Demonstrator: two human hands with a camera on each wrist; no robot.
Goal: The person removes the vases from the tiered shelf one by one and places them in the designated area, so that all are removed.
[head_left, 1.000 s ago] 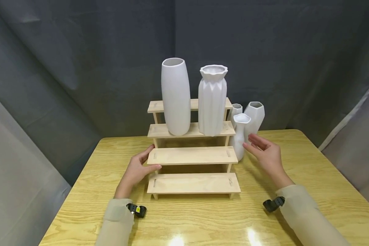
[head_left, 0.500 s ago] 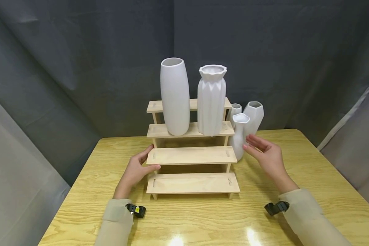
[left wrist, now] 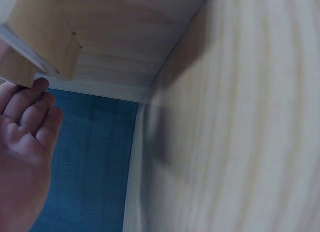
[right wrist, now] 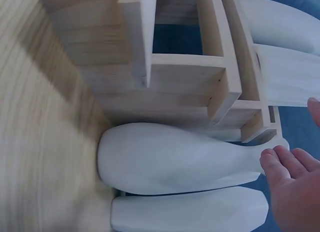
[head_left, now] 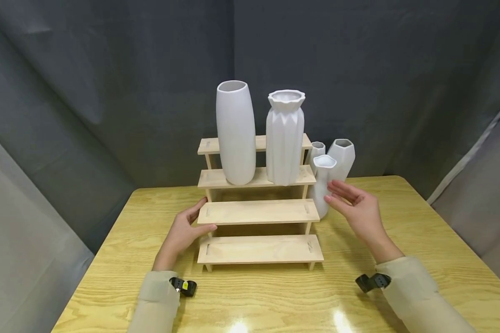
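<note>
A stepped wooden display stand (head_left: 258, 212) is on the table, and my left hand (head_left: 182, 235) holds its left end at the second step from the bottom, thumb in front and fingers behind. In the left wrist view the fingers (left wrist: 31, 109) touch the wood. My right hand (head_left: 360, 215), fingers extended and thumb apart, is beside a small white vase (head_left: 321, 194) with a flared mouth, right of the stand. In the right wrist view the fingertips (right wrist: 272, 154) overlap this vase's neck; whether they touch it I cannot tell.
A tall smooth white vase (head_left: 235, 134) and a pleated white vase (head_left: 285, 138) stand upright on the third step. Behind the small vase are a faceted white vase (head_left: 342, 159) and another vase (head_left: 317, 148), mostly hidden. Grey curtains (head_left: 108, 92) surround the wooden table (head_left: 275, 296).
My right hand has shifted slightly left, closer to the small vase. The left hand keeps its hold on the stand, and the head view has drifted a little.
</note>
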